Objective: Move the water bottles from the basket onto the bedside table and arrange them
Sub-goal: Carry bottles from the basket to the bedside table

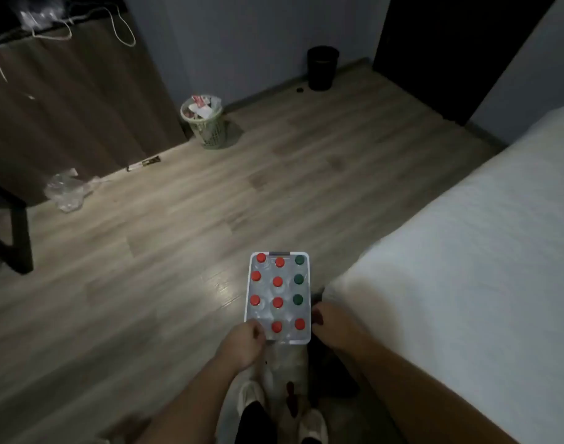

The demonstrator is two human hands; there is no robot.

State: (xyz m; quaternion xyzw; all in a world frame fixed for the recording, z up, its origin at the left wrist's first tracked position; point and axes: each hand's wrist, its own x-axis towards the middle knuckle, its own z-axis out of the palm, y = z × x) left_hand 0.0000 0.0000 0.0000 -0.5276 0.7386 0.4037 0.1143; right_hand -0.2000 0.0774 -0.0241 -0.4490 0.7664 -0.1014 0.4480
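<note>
pale shoes (312, 424) and two bare forearms fill the 6 o'clock edge, reaching forward over a wood-plank floor (178, 251). the left hand (242, 344) sits at the near left corner of a white basket (309, 286), its fingers curled tight over the rim there and hiding that corner. the right hand (330, 325) is at the near right edge, fingers curled in against the rim; their tips are dark and blurred.

the basket lies just below frame centre, towards 6 o'clock, long side running away from the person. the water bottles (277, 281) stand upright inside it in three rows, seen from above as caps: eight red, plus three green caps (298, 279) in the right-hand row at the far end. all of them are in the basket.

a bed (466, 251) with a white cover fills 3 to 5 o'clock, just beside the basket. a green waste bin (210, 129) stuffed with rubbish stands at 11 o'clock, next to a brown cabinet (66, 107) with a white cord (123, 30) draped over its top. a dark bin (322, 68) stands by the wall near 12 o'clock. crumpled clear plastic (67, 193) lies on the floor at 9 o'clock.
</note>
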